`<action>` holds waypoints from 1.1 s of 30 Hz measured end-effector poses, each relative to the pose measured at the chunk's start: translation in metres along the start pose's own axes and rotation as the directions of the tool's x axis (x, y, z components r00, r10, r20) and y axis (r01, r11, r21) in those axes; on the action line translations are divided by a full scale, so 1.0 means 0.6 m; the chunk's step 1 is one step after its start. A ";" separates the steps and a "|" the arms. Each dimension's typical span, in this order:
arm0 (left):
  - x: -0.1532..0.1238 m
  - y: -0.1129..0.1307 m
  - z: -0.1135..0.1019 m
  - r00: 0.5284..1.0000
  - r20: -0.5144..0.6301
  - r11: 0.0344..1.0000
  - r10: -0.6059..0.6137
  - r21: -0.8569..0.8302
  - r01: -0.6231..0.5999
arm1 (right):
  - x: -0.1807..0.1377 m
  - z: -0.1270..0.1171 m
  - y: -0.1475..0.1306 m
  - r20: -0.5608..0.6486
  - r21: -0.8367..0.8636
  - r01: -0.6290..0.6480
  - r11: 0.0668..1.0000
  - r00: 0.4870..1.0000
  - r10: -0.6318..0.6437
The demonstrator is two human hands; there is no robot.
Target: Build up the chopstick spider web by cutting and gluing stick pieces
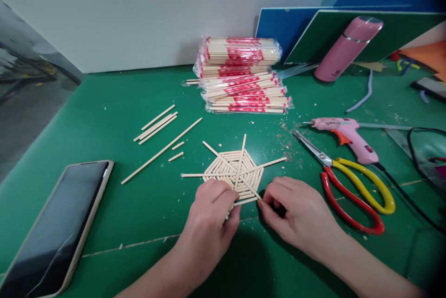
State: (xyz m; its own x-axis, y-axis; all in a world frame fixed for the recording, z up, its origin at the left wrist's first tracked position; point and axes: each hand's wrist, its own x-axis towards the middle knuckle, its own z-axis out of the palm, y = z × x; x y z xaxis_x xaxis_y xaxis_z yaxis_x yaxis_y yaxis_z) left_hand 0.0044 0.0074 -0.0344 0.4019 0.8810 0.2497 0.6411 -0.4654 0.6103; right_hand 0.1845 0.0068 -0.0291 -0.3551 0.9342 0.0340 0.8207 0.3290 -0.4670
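A flat, web-like hexagonal frame of wooden sticks lies on the green table, with crossed spokes poking out past its rings. My left hand is closed at its near side, thumb and fingers pinched about a spoke end and the left part of a short stick along the near edge; the fingers partly hide the grip. At the lower right, my right hand pinches the tip of another spoke, where that short stick ends. Cut sticks, a longer stick and two short pieces lie to the left.
Bagged chopsticks are piled at the back. On the right are red-and-yellow-handled scissors, a pink glue gun with its cord, and a pink bottle. A phone lies at the left. Panels lean behind.
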 end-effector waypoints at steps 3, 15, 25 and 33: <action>-0.001 -0.001 0.001 1.000 -0.008 1.000 0.004 -0.005 -0.004 | 0.001 0.001 0.000 0.008 -0.001 0.001 1.000 1.000 -0.001; -0.003 -0.004 0.002 0.997 0.072 1.000 0.003 -0.006 -0.003 | 0.000 0.000 -0.001 0.004 -0.008 -0.019 1.000 1.000 0.019; 0.002 -0.004 0.001 0.994 0.105 1.000 -0.002 -0.003 0.002 | 0.001 -0.003 0.001 0.028 0.015 -0.030 0.999 0.999 0.030; 0.001 -0.004 0.001 0.993 0.120 1.000 0.014 0.000 -0.014 | 0.001 -0.002 0.001 0.029 0.026 -0.028 0.999 0.999 0.028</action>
State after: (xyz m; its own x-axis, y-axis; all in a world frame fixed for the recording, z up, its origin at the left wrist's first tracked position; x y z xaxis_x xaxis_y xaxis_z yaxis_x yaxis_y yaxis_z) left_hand 0.0031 0.0090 -0.0364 0.4863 0.8579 0.1660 0.6355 -0.4776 0.6067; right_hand 0.1853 0.0076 -0.0279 -0.3451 0.9386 -0.0041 0.8186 0.2988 -0.4905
